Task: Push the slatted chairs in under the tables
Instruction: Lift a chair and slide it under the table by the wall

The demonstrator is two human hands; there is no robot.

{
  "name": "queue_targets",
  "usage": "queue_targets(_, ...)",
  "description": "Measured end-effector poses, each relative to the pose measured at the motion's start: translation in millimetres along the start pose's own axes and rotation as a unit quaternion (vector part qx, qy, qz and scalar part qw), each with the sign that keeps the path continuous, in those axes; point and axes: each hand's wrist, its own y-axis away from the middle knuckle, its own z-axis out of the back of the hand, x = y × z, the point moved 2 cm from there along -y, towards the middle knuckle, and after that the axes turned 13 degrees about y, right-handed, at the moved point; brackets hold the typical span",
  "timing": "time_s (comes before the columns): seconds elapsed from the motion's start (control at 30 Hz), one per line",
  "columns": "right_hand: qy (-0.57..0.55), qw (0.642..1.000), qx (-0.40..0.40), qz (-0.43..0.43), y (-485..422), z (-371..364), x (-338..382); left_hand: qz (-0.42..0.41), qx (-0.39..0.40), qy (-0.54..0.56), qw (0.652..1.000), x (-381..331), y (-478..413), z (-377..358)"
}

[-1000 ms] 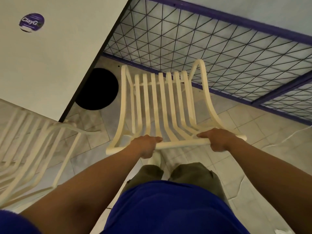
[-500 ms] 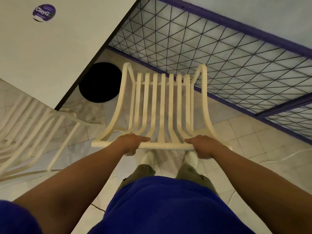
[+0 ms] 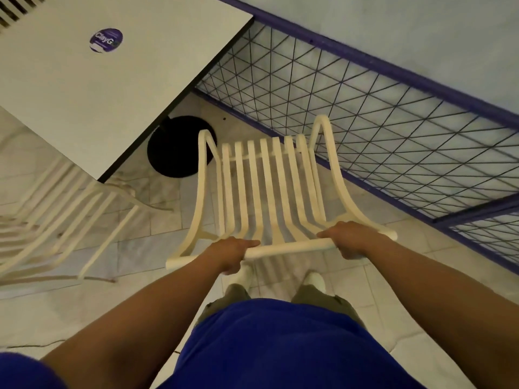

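A cream slatted chair [image 3: 268, 189] stands in front of me, its seat pointing away toward the railing. My left hand [image 3: 231, 252] and my right hand [image 3: 351, 238] both grip its top back rail. The white square table [image 3: 92, 88] lies to the upper left, and its corner is left of the chair's seat. The chair's front left corner sits over the table's round black base [image 3: 174, 153]. A second cream slatted chair [image 3: 56, 220] stands at the left, partly under the table's near corner.
A purple-framed railing with black wire mesh [image 3: 365, 116] runs diagonally just beyond the chair. A round purple sticker [image 3: 106, 40] lies on the tabletop. The floor is pale tile. My white shoes [image 3: 314, 279] show below the chair back.
The table and its black base have shifted right and down in view, nearer the chair's front left corner. Both hands keep their grip on the back rail.
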Motion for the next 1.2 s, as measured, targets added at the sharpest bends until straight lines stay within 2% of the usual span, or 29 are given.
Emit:
queue_targets(0.57,0.106,0.993,0.005,0.043,-5,12,-113,0.042,-0.044,0.124,0.990,-104,-28,-29)
queue_targets(0.8,0.116,0.993,-0.009,0.002,-7,11,-115,0.031,-0.028,0.135,0.990,-106,-32,-27)
queue_targets(1.0,0.080,0.996,-0.006,-0.041,-3,10,-111,0.013,0.033,0.179,0.983,-104,-36,-20)
queue_targets(1.2,0.079,0.996,0.008,-0.044,-1,8,-111,0.005,0.031,0.185,0.982,-101,-38,-21)
